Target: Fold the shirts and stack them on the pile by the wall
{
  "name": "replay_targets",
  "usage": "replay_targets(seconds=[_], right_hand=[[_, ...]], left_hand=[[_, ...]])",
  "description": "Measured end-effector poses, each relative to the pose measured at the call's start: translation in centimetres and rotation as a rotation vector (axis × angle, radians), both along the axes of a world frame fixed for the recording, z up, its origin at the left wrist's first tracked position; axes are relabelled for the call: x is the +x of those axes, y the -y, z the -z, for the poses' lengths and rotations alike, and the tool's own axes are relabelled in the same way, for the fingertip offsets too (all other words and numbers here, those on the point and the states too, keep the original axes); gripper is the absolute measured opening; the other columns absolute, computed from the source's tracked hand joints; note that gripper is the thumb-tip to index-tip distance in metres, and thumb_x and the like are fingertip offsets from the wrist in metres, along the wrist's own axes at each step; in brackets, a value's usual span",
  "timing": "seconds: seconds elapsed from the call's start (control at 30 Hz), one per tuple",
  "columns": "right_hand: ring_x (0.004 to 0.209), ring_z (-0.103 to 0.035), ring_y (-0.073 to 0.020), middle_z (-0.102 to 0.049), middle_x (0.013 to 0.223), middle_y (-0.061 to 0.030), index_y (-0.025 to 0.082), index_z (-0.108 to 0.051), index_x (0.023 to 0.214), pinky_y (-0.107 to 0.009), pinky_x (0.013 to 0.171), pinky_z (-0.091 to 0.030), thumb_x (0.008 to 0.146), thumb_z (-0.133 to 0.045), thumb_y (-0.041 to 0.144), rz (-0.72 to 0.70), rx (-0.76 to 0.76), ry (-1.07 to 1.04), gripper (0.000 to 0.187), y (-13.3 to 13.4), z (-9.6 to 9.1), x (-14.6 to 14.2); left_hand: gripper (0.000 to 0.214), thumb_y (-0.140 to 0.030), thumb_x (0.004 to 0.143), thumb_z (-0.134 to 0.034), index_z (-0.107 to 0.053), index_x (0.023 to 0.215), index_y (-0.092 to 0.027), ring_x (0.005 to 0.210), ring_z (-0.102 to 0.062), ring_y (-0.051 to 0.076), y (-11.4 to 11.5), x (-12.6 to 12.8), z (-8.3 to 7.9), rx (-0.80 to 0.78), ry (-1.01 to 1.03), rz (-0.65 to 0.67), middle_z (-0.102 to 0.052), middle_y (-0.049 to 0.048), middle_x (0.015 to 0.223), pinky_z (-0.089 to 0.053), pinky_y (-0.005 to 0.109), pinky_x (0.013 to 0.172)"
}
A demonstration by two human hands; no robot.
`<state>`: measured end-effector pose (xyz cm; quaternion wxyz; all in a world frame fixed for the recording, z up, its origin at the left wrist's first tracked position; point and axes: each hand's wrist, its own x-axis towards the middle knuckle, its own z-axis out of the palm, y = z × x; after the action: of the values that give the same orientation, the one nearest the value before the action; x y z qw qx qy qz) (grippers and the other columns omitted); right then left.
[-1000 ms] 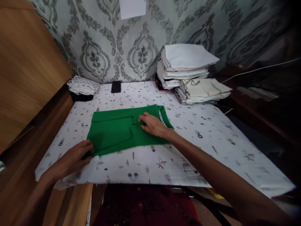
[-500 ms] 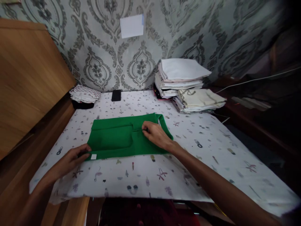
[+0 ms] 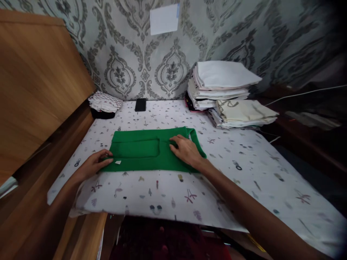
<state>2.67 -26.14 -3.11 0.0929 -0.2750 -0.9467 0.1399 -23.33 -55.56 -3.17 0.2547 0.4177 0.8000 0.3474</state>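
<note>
A folded green garment (image 3: 135,147) lies flat before me, with a stitched rectangular panel on its upper face and a small white tag (image 3: 118,162) near its left front corner. My left hand (image 3: 93,165) is at the garment's left edge, thumb and fingers closed on the cloth there. On the right part of the garment rests my right hand (image 3: 187,151), fingers bent and thumb apart from the forefinger, touching the fabric. A turned-over edge with a pale label (image 3: 189,137) shows just beyond that hand.
A tall stack of folded white cloths (image 3: 226,74) and a lower cream-topped stack (image 3: 245,112) stand at the back right. A black phone (image 3: 140,104) and a patterned cloth pile (image 3: 105,103) sit at the back left. A wooden panel (image 3: 40,83) rises on the left.
The view has shifted, so everything sits higher and further right. My left hand has moved slightly up the garment's left edge, the tag now lies tilted, and my right fingers have spread from a tighter curl.
</note>
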Motion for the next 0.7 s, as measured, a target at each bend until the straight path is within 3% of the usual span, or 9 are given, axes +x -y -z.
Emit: replay_targets(seconds=[0.1,0.27,0.4,0.47,0.57,0.7], right_hand=[[0.082,-0.058,-0.0208,-0.063,0.107,-0.0120,0.014,-0.066,0.113,-0.032,0.069,-0.038,0.089,-0.055,0.025,-0.044,-0.010,0.024,0.029,-0.4,-0.3,0.1],[0.094,-0.055,-0.0259,-0.064,0.095,-0.0086,0.019,-0.067,0.089,-0.037,0.079,-0.040,0.082,-0.057,0.019,-0.142,0.091,-0.134,0.012,-0.7,-0.9,0.4],[0.083,-0.057,-0.0226,-0.066,0.090,-0.0066,0.020,-0.063,0.095,-0.034,0.072,-0.038,0.084,-0.054,0.021,-0.066,0.060,-0.180,0.014,-0.5,-1.5,0.4],[0.075,-0.057,-0.0205,-0.067,0.088,-0.0062,0.019,-0.062,0.100,-0.032,0.064,-0.035,0.088,-0.052,0.021,-0.003,0.037,-0.087,0.015,-0.5,-1.3,0.1],[0.079,-0.058,-0.0214,-0.068,0.095,-0.0091,0.019,-0.062,0.097,-0.032,0.066,-0.034,0.090,-0.053,0.020,-0.006,0.108,0.029,0.012,-0.5,-0.5,-0.3],[0.084,-0.059,-0.0232,-0.068,0.097,-0.0110,0.018,-0.064,0.096,-0.033,0.070,-0.036,0.092,-0.051,0.021,-0.051,0.163,0.037,0.013,-0.9,0.6,-0.5]], left_hand=[[0.048,-0.056,0.071,-0.074,-0.062,0.104,-0.022,0.056,-0.043,0.011,0.8,0.0,-0.3,0.001,0.148,-0.005,-0.048,-0.0056,0.066,-0.032,0.022,0.050],[0.043,-0.053,0.070,-0.076,-0.061,0.091,-0.020,0.059,-0.045,0.011,1.2,0.6,-0.9,0.076,0.243,-0.060,-0.055,-0.0025,0.071,-0.034,0.021,0.051],[0.040,-0.056,0.076,-0.070,-0.059,0.091,-0.020,0.058,-0.046,0.011,0.5,0.9,-0.5,0.134,0.225,-0.082,-0.056,-0.0025,0.071,-0.034,0.021,0.049],[0.039,-0.056,0.078,-0.065,-0.058,0.091,-0.021,0.055,-0.043,0.011,0.1,0.8,0.0,0.105,0.149,-0.087,-0.053,-0.0041,0.067,-0.032,0.021,0.048],[0.034,-0.053,0.082,-0.059,-0.059,0.094,-0.022,0.057,-0.047,0.013,-0.4,0.7,0.5,0.026,-0.088,-0.102,-0.054,-0.0038,0.069,-0.035,0.024,0.052],[0.025,-0.043,0.091,-0.048,-0.058,0.104,-0.024,0.077,-0.058,0.019,-1.6,1.0,-0.5,-0.044,-0.448,-0.100,-0.062,0.0019,0.095,-0.043,0.030,0.067]])
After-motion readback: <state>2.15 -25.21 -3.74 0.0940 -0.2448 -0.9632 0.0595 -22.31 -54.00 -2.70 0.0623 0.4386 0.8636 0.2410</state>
